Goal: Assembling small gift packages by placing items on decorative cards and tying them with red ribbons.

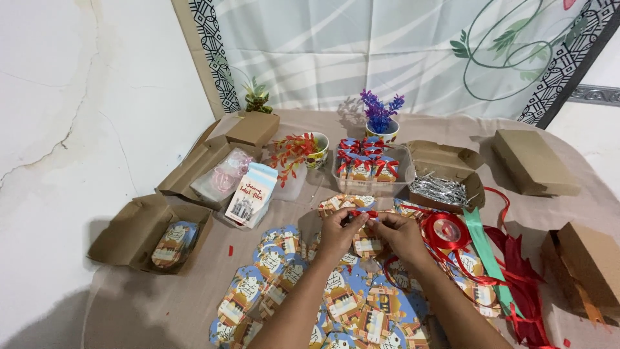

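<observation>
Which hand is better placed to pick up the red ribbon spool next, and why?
Probably the right hand: the red ribbon spool lies just beside it on the table, while the left hand would have to cross over. Both now pinch a small box.

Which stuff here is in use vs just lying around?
In use: left hand and right hand on a small printed box with red ribbon; ribbon spool.
Lying about: closed brown box, purple plant, green ribbon.
</observation>
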